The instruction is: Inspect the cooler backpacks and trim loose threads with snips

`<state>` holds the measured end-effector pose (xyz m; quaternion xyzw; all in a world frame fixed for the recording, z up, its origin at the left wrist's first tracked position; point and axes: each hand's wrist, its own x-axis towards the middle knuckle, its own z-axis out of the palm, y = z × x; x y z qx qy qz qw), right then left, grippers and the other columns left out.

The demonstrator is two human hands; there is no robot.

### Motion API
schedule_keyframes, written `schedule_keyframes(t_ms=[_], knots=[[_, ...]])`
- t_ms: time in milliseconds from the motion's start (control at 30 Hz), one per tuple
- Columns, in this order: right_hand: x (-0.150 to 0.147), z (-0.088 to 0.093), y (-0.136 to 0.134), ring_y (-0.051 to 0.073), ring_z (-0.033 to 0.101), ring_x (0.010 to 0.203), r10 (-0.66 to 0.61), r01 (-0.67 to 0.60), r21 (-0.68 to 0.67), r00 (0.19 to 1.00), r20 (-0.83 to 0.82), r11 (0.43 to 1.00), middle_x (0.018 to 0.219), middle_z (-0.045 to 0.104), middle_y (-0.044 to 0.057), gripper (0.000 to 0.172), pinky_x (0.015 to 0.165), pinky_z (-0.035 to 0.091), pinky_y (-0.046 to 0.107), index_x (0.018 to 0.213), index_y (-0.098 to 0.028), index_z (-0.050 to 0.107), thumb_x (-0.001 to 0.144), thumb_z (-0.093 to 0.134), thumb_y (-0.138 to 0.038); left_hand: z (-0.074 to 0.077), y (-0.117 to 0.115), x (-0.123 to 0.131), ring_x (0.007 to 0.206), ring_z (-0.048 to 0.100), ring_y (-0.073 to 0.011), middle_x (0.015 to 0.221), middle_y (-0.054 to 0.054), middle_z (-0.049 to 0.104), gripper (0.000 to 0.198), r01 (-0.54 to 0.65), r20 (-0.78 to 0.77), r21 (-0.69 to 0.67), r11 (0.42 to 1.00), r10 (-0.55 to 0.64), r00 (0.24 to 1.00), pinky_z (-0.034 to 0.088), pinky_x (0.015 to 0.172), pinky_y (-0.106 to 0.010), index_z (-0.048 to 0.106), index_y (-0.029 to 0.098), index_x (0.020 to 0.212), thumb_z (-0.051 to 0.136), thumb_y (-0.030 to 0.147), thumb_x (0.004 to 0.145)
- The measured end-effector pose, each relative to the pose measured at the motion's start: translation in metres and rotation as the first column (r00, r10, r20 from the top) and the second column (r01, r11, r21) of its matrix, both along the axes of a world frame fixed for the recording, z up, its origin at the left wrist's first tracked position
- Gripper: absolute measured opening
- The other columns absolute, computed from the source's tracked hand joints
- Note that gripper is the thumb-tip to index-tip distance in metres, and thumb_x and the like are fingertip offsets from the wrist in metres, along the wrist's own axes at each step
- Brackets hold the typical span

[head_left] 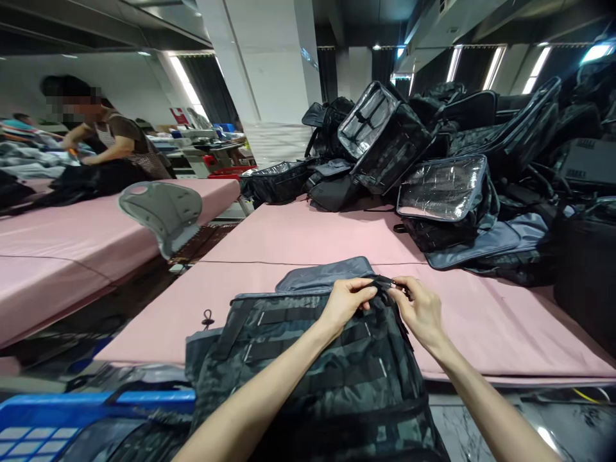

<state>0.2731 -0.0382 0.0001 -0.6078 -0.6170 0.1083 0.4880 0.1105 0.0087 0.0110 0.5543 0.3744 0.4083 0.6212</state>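
Note:
A dark camouflage backpack (308,378) with webbing straps across its front lies before me, partly over the near edge of the pink table. Its grey flap (322,274) is folded out at the far side. At the bag's top right corner my left hand (349,298) pinches a black strap end (382,282). Just to the right, my right hand (418,308) grips the same black piece between thumb and fingers. Both hands are closed and close together. My fingers cover much of the piece, so its exact kind is unclear.
Dark bags, some with silver lining (443,189), are heaped at the back right of the pink table (298,228). A blue basket (96,401) with bags stands at lower left. A grey chair back (163,212) and a person (115,138) are beyond, left.

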Motion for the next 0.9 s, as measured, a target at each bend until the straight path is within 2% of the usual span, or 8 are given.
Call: schedule_keyframes(t_ms=[167, 267, 333, 433, 600, 667, 800, 900], knots=[[0.01, -0.006, 0.005, 0.015, 0.056, 0.068, 0.048, -0.041, 0.028, 0.948, -0.315, 0.999, 0.071, 0.062, 0.002, 0.022, 0.064, 0.043, 0.026, 0.077, -0.018, 0.06, 0.08, 0.052, -0.039, 0.004, -0.001, -0.009, 0.047, 0.049, -0.0064, 0.057, 0.002, 0.057, 0.023, -0.043, -0.045, 0.039, 0.998, 0.044, 0.998, 0.036, 0.049, -0.018, 0.068, 0.012, 0.079, 0.067, 0.029, 0.063], [0.012, -0.009, -0.002, 0.017, 0.059, 0.079, 0.171, -0.2, -0.097, 0.954, -0.248, 0.975, 0.089, 0.065, 0.003, 0.033, 0.072, 0.045, 0.027, 0.096, -0.02, 0.063, 0.069, 0.065, -0.04, 0.004, -0.002, -0.019, 0.054, 0.054, -0.0083, 0.064, 0.001, 0.059, 0.02, -0.065, -0.076, 0.084, 0.994, 0.071, 0.995, 0.037, 0.05, -0.018, 0.063, 0.014, 0.077, 0.065, 0.03, 0.066], [0.01, -0.008, -0.007, 0.018, 0.06, 0.079, 0.239, -0.273, -0.244, 0.958, -0.16, 0.931, 0.087, 0.066, 0.003, 0.032, 0.071, 0.045, 0.028, 0.092, -0.022, 0.066, 0.064, 0.069, -0.038, -0.001, -0.005, -0.024, 0.057, 0.055, -0.0092, 0.065, 0.001, 0.059, 0.017, -0.051, -0.121, 0.117, 0.992, 0.066, 0.991, 0.039, 0.053, -0.019, 0.06, 0.014, 0.076, 0.063, 0.029, 0.067], [0.002, -0.001, -0.007, 0.016, 0.057, 0.068, 0.29, -0.357, -0.343, 0.929, -0.232, 0.869, 0.069, 0.063, 0.001, 0.019, 0.063, 0.042, 0.025, 0.069, -0.018, 0.064, 0.068, 0.062, -0.037, -0.01, -0.008, -0.026, 0.062, 0.054, -0.0108, 0.068, 0.0, 0.06, 0.014, 0.037, -0.263, 0.216, 0.976, 0.021, 0.965, 0.041, 0.059, -0.021, 0.062, 0.015, 0.079, 0.058, 0.024, 0.07], [-0.014, 0.008, -0.002, 0.01, 0.046, 0.058, 0.342, -0.482, -0.274, 0.835, -0.431, 0.832, 0.059, 0.052, -0.003, 0.018, 0.056, 0.036, 0.022, 0.06, -0.015, 0.058, 0.066, 0.061, -0.032, -0.015, -0.013, -0.022, 0.08, 0.055, -0.0145, 0.084, -0.003, 0.062, 0.016, 0.317, -0.481, 0.397, 0.861, -0.099, 0.871, 0.041, 0.076, -0.025, 0.068, 0.018, 0.082, 0.06, 0.018, 0.068], [-0.016, 0.006, 0.0, 0.009, 0.042, 0.054, 0.328, -0.482, -0.242, 0.814, -0.479, 0.842, 0.056, 0.049, -0.003, 0.02, 0.052, 0.033, 0.022, 0.059, -0.016, 0.055, 0.066, 0.062, -0.034, -0.012, -0.015, -0.022, 0.081, 0.056, -0.015, 0.085, -0.003, 0.063, 0.012, 0.322, -0.494, 0.402, 0.857, -0.093, 0.865, 0.041, 0.077, -0.025, 0.069, 0.017, 0.078, 0.061, 0.02, 0.069], [-0.006, -0.002, 0.0, 0.008, 0.039, 0.047, 0.198, -0.368, -0.21, 0.807, -0.557, 0.906, 0.052, 0.046, -0.004, 0.03, 0.047, 0.031, 0.022, 0.061, -0.017, 0.053, 0.074, 0.057, -0.044, -0.007, -0.02, -0.024, 0.066, 0.055, -0.0136, 0.076, 0.0, 0.066, 0.019, 0.284, -0.534, 0.273, 0.919, -0.1, 0.84, 0.041, 0.063, -0.023, 0.069, 0.017, 0.085, 0.058, 0.027, 0.073], [0.007, -0.003, -0.01, 0.017, 0.057, 0.071, 0.165, -0.232, -0.232, 0.948, -0.273, 0.945, 0.078, 0.064, 0.003, 0.025, 0.066, 0.042, 0.027, 0.079, -0.018, 0.061, 0.071, 0.063, -0.042, -0.006, -0.023, -0.025, 0.069, 0.057, -0.015, 0.08, -0.002, 0.068, 0.022, 0.227, -0.499, 0.224, 0.948, -0.089, 0.862, 0.041, 0.066, -0.024, 0.071, 0.016, 0.086, 0.059, 0.028, 0.072]])
